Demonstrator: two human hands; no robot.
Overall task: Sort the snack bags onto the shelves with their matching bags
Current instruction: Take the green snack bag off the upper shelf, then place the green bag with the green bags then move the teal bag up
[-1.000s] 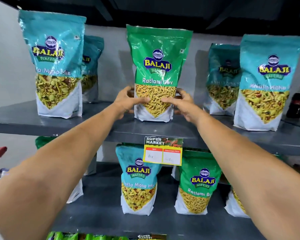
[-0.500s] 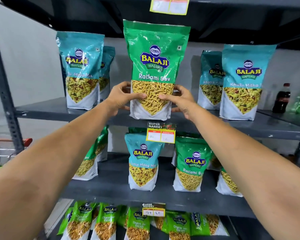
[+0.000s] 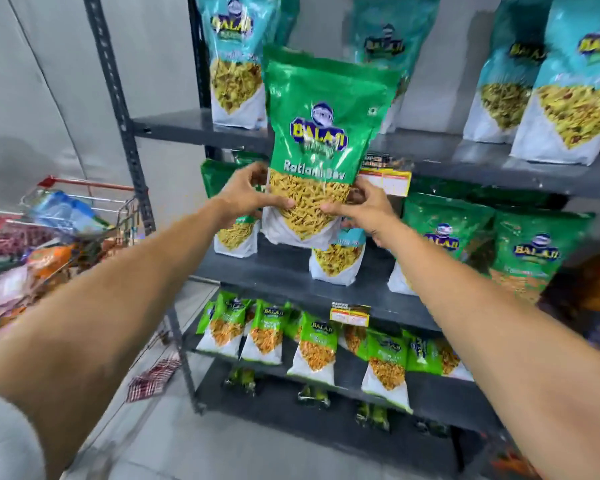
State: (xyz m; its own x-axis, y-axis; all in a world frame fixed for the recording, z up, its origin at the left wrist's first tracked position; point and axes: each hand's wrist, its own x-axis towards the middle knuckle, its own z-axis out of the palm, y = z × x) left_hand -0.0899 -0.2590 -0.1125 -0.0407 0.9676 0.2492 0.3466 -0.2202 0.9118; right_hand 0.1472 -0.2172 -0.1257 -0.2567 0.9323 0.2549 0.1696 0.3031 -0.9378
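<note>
I hold a green Ratlami Sev bag [image 3: 323, 133] upright in the air in front of the grey rack. My left hand [image 3: 246, 194] grips its lower left edge and my right hand [image 3: 364, 209] its lower right edge. The bag is clear of the upper shelf [image 3: 465, 161], where several teal mix bags [image 3: 234, 57] stand. Behind and below it, the middle shelf [image 3: 278, 271] carries green Ratlami Sev bags [image 3: 444, 237] and one teal bag [image 3: 338, 259], partly hidden by the held bag.
A lower shelf [image 3: 347, 372] holds several small green snack bags. A shopping trolley [image 3: 63, 220] full of mixed bags stands at the left beside the rack's upright post [image 3: 118, 109]. A checked cloth [image 3: 153, 375] lies on the floor. Yellow price tags hang on shelf edges.
Both hands have lifted the green bag off the upper shelf and brought it down and toward me. My view has dropped and swung, bringing the trolley and lower shelves into sight.
</note>
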